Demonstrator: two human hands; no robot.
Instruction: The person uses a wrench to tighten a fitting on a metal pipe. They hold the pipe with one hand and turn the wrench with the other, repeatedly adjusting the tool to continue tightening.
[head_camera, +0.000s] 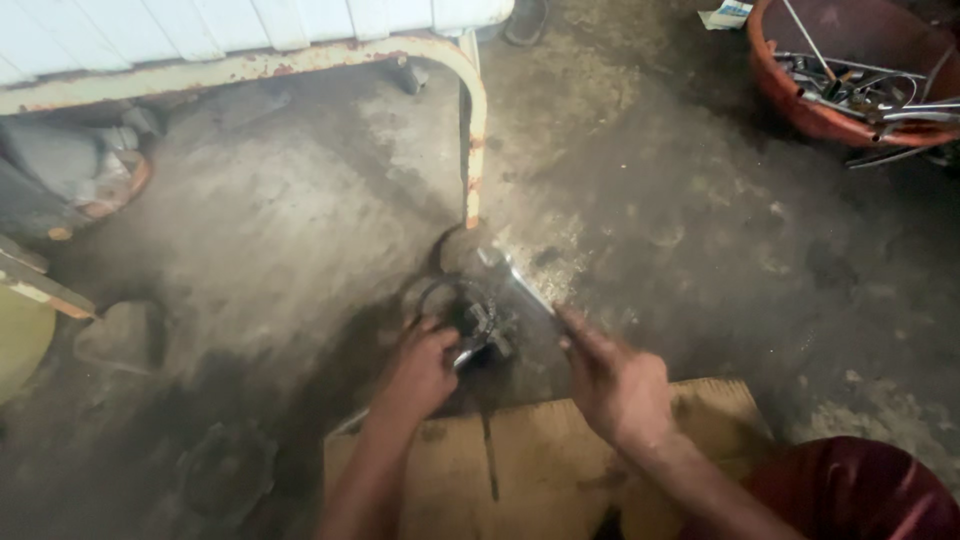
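Counting first: we see two hands, one small metal part, one wrench, one sheet of cardboard, one tub of tools.

Our left hand (420, 372) is curled around a bright metal rod that runs into the dark metal part (487, 325) on the floor; the fingers are clenched on it. The part sits on the stained concrete floor (700, 260), just beyond the far edge of the cardboard (530, 450), between the two hands.

Our right hand (615, 385) grips the near end of a shiny wrench (515, 280), forefinger stretched along the handle. The wrench slants up and left, its far end just beside the foot of a rusty cream pipe frame (476, 130). We cannot tell whether the wrench touches the part.

Around: the pipe frame bends over the floor right behind the work spot and crowds it from the far side. A red-brown tub (800, 110) with several long metal tools stands well apart at upper right. A red cloth (850, 490) shows at lower right. Motion blur hides finer detail of the part.
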